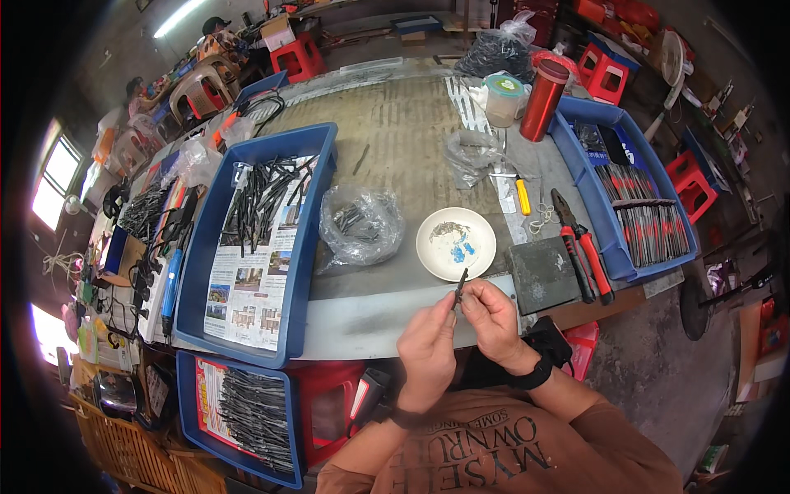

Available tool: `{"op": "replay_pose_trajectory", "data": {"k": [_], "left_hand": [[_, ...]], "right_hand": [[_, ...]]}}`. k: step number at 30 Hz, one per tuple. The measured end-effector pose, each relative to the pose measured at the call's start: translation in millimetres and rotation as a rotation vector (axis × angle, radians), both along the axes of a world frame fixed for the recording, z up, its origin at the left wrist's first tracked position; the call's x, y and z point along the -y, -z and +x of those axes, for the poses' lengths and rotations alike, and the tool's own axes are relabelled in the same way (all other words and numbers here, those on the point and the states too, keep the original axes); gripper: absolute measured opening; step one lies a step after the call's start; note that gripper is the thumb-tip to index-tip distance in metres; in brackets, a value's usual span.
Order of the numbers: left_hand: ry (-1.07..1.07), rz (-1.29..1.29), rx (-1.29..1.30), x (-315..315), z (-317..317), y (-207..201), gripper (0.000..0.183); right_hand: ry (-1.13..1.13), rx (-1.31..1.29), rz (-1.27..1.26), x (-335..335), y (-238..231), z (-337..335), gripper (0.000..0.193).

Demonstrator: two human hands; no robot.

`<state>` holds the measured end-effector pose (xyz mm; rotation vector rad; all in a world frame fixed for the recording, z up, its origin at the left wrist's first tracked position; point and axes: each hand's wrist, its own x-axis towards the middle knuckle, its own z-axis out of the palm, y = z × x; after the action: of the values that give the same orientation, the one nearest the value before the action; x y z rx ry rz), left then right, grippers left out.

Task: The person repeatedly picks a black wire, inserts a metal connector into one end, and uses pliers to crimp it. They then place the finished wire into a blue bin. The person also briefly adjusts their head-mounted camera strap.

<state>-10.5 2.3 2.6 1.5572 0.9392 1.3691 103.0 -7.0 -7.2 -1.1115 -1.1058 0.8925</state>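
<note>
My left hand (428,350) and my right hand (492,319) meet at the table's near edge, fingertips pinched on a slim black stick-like piece (462,278). Its exact kind is too small to make out. Just beyond the fingertips lies a white dish (428,262) with tiny metal bits and small blue pieces in it. Right of my right hand are a dark square block (545,274) and red-handled pliers (588,255). A clear plastic bag (362,226) with dark thin parts lies beyond my left hand.
A blue tray (296,272) with newspaper and black strips stands left; a lower blue tray (295,428) holds more. At right, another blue tray (588,193) holds rows of dark pieces. A yellow-handled screwdriver (522,198) and red tumbler (545,99) stand farther back. People sit far left.
</note>
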Motion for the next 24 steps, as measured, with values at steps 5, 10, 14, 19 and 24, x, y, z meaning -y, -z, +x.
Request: {"op": "replay_pose_trajectory", "data": {"k": [5, 10, 14, 19, 24], "left_hand": [[0.0, 0.005, 0.02, 0.0, 2.2, 1.9, 0.027], [-0.021, 0.037, 0.011, -0.9, 3.5, 2.8, 0.022], [-0.009, -0.019, 0.014, 0.7, 2.5, 2.9, 0.023], [0.023, -0.07, 0.045, 2.2, 2.2, 3.9, 0.028], [0.024, -0.068, 0.052, 2.9, 2.4, 3.4, 0.028]], "right_hand": [[-0.003, 0.012, -0.028, 0.1, -2.7, 2.1, 0.014], [-0.041, -0.041, -0.08, -0.2, -3.8, 4.4, 0.014], [-0.042, -0.104, -0.04, -2.7, -1.9, 3.5, 0.015], [0.019, -0.046, -0.023, -3.2, -2.5, 0.7, 0.02], [-0.03, -0.219, -0.107, -2.6, -4.9, -0.5, 0.022]]}}
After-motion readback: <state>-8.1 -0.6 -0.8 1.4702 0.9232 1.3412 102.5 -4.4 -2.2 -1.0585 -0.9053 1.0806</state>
